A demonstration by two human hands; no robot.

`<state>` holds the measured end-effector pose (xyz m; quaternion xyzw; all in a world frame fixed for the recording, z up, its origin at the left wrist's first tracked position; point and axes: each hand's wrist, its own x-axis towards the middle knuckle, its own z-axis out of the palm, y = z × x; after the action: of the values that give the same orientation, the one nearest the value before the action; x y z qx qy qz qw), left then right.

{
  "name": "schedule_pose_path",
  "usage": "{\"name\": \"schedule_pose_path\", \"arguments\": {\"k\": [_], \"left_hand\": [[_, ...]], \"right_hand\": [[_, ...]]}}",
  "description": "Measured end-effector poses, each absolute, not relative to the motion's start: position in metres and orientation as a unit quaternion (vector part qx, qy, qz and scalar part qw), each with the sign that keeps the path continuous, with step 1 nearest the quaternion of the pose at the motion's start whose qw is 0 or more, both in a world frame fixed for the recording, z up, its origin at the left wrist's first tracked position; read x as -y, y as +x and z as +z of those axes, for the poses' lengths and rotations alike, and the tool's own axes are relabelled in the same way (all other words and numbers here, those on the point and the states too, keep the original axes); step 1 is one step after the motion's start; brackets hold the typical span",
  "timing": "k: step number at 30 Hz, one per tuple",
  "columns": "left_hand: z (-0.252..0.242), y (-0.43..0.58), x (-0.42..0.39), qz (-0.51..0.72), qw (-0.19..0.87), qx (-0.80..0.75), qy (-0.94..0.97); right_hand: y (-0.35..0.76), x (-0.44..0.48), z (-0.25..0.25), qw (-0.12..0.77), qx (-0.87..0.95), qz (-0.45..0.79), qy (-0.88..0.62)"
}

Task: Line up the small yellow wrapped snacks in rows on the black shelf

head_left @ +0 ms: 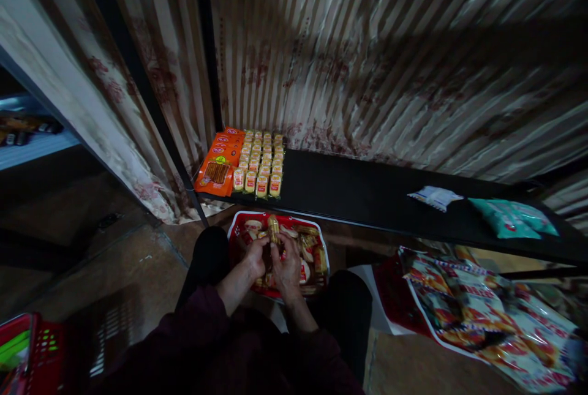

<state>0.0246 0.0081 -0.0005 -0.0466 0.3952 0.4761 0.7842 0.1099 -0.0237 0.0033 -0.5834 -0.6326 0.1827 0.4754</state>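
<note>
In the head view, the left hand point(257, 256) and right hand point(287, 267) are gripping 1 wrapped snack cake point(274, 229) over a red basket point(324, 243), while 4 columns of wrapped cakes point(254, 166) are lining the black shelf point(342, 185) beside orange pouches point(217, 168).

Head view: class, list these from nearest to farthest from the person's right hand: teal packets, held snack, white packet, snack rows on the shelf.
1. Held snack: touching the right hand.
2. Snack rows: ahead, on the left part of the shelf.
3. White packet: ahead and right.
4. Teal packets: farther right.
</note>
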Motion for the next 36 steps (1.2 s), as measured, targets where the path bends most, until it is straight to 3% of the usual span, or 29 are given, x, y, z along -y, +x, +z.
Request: {"name": "schedule_pose_path", "arguments": {"k": [19, 36], "left_hand": [[0.006, 0.026, -0.001, 0.535, 0.725, -0.429, 0.057], [0.013, 0.025, 0.004, 0.533, 0.68, -0.475, 0.167]], "right_hand": [[0.116, 0.016, -0.01, 0.447, 0.618, 0.143, -0.631], [0.114, 0.014, -0.003, 0.482, 0.542, 0.256, -0.639]]}}
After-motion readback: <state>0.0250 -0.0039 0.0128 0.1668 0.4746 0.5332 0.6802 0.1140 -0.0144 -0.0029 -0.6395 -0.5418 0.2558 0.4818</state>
